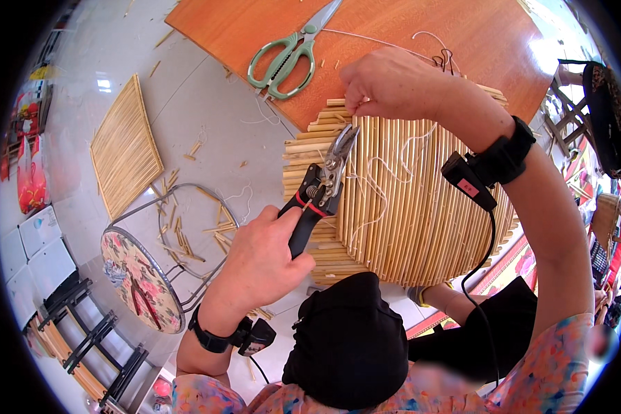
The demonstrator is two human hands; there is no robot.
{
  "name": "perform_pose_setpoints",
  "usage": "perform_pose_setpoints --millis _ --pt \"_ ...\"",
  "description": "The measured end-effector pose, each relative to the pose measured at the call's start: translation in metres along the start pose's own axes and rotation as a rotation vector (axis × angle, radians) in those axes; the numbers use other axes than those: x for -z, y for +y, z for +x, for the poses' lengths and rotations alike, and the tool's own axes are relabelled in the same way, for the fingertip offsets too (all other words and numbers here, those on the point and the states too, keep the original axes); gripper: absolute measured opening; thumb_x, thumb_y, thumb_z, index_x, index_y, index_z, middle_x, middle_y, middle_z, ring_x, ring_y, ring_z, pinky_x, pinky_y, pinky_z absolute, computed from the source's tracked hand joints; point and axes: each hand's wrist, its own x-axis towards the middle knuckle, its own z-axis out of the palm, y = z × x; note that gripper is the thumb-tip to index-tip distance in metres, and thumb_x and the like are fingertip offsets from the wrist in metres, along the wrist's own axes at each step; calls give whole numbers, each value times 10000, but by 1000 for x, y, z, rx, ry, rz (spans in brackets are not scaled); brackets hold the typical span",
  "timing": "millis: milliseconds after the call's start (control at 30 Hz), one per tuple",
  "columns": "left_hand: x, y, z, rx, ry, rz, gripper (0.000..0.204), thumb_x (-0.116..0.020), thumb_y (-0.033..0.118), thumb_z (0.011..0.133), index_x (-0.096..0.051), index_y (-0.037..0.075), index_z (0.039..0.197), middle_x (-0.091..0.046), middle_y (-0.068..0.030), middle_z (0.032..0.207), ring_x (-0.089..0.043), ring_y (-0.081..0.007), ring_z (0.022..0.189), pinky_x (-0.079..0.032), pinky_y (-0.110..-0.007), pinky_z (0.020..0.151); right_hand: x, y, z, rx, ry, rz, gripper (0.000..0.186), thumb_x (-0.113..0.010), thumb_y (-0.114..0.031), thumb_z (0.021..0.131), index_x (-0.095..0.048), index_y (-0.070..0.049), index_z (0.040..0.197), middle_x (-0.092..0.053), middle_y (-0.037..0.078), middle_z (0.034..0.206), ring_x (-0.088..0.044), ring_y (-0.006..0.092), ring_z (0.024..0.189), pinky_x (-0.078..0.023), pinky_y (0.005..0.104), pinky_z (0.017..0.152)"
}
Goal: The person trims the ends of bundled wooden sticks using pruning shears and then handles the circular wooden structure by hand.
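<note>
My left hand point(269, 252) grips black-handled snips point(324, 190) with red trim, their metal blades pointing up toward the top edge of a round-sided mat of pale reed sticks point(407, 214). My right hand point(383, 86) is pinched closed at that upper edge, just above the blade tips; what is between its fingers is too small to make out. Loose white string point(376, 179) curls across the sticks. The mat rests partly against an orange wooden table point(462, 31), where green-handled scissors point(286, 65) and black binder clips point(443, 62) lie.
A woven panel point(124, 148) and scattered cut stick pieces point(186, 231) are on the tiled floor at left, beside a metal stool with a floral round seat point(134, 276). Stacked boxes point(38, 245) and folded frames stand farther left. Assorted items crowd the right edge.
</note>
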Motion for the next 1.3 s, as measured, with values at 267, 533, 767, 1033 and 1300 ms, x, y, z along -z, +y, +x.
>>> perform_pose_setpoints --millis 267,533,767,1033,1300 --pt "5 7 3 23 -9 -58 362 -593 127 659 -555 1 996 -511 -202 779 -522 -414 742 -429 -457 662 -1 5 2 14 -12 70 76 -712 -127 702 -700 -73 754 -633 55 770 -634 285 767 -488 399 674" --pt "-6 7 5 27 18 -65 358 -596 118 664 -556 6 1002 -503 -200 769 -523 -414 739 -424 -457 656 -5 10 0 31 -4 96 79 -706 -119 710 -695 -62 764 -642 59 783 -635 282 773 -489 390 676" --pt "-6 5 1 13 68 -81 392 -602 126 666 -562 16 1040 -505 -198 773 -526 -414 739 -432 -450 660 -6 10 1 36 6 144 66 -692 -109 720 -683 -57 760 -643 63 780 -631 283 760 -489 389 676" --pt "-5 8 5 17 7 -90 352 -594 121 674 -538 0 1000 -497 -196 751 -517 -410 714 -426 -449 644 -5 9 1 29 -4 128 64 -683 -101 714 -683 -55 759 -639 69 768 -629 288 758 -486 393 669" --pt "-7 10 7 23 -70 -190 488 -599 178 714 -525 43 1177 -564 -227 859 -570 -439 789 -477 -486 722 -5 10 1 38 3 115 73 -676 -107 706 -684 -49 750 -639 76 765 -628 288 749 -488 393 669"
